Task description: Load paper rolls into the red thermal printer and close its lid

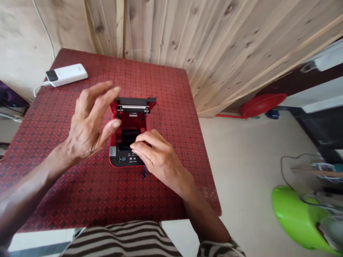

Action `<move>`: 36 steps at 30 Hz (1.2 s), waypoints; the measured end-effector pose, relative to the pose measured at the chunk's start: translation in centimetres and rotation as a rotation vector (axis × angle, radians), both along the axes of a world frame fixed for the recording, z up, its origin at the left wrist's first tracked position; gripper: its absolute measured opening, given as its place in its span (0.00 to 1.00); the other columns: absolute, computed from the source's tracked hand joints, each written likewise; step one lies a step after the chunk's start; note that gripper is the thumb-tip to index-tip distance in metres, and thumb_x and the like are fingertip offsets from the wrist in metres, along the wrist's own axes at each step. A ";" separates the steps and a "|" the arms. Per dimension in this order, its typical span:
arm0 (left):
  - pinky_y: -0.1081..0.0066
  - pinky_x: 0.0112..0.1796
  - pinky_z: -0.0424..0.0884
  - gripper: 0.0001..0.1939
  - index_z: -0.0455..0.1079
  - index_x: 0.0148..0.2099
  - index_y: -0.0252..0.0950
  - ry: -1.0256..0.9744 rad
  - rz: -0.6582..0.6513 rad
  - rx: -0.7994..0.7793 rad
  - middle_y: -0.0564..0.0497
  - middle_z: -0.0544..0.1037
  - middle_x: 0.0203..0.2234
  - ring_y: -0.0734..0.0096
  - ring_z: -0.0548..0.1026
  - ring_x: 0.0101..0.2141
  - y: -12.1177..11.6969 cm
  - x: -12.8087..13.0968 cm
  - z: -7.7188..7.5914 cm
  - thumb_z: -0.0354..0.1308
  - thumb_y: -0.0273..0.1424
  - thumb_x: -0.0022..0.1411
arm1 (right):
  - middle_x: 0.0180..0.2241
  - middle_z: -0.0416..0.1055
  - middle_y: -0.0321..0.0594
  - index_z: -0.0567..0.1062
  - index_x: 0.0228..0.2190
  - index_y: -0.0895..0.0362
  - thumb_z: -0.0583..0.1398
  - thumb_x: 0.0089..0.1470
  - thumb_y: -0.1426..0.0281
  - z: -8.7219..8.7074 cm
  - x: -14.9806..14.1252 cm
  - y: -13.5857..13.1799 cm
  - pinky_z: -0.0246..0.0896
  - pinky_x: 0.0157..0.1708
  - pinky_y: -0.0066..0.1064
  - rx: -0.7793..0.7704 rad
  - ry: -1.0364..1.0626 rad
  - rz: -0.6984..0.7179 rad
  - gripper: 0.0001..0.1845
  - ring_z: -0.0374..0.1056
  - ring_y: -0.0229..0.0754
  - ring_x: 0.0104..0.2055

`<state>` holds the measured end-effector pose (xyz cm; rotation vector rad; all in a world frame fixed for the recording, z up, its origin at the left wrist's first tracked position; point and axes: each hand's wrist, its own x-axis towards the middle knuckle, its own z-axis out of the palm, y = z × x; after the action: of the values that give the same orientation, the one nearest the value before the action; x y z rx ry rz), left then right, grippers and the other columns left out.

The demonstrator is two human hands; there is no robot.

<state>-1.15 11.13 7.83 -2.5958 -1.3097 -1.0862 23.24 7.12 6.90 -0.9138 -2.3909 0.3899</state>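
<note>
As the open left hand point(89, 123) hangs just beside the printer's point(131, 123) raised lid point(135, 101), the right fingers point(142, 144) rest curled on its near end, grip unclear; its long axis runs away across the table point(171, 89).

On the counter point(107, 203), an open receipt printer point(125, 159) sits near the middle, a power bank point(66, 75) lies behind it to the left, and a plank wall point(166, 32) stands beyond.
</note>
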 end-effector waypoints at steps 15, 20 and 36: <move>0.50 0.59 0.69 0.40 0.59 0.73 0.35 0.095 -0.135 -0.087 0.34 0.72 0.61 0.42 0.70 0.64 -6.6 1.0 -4.5 0.61 0.51 0.69 | 0.35 0.79 0.42 0.81 0.41 0.62 0.57 0.69 0.80 -1.3 -0.1 -2.1 0.72 0.37 0.31 0.335 0.028 -0.115 0.11 0.72 0.38 0.34; 0.51 0.59 0.70 0.39 0.62 0.71 0.37 0.063 -0.117 -0.037 0.38 0.76 0.57 0.46 0.74 0.60 -6.0 1.1 -4.8 0.68 0.46 0.65 | 0.36 0.80 0.42 0.79 0.43 0.61 0.58 0.69 0.79 -1.8 0.1 -2.1 0.74 0.38 0.32 0.274 0.070 -0.141 0.10 0.73 0.39 0.36; 0.50 0.54 0.78 0.45 0.57 0.72 0.43 -0.066 0.054 0.043 0.39 0.73 0.59 0.50 0.75 0.58 -7.9 0.4 -6.7 0.72 0.46 0.60 | 0.38 0.80 0.43 0.82 0.43 0.56 0.59 0.68 0.66 -11.1 6.8 4.0 0.69 0.37 0.35 -0.186 0.217 -0.481 0.11 0.73 0.41 0.34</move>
<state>-0.77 3.20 1.17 -2.4992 -1.3458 -1.1869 30.08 11.08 -4.18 -1.4092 -1.8830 0.4962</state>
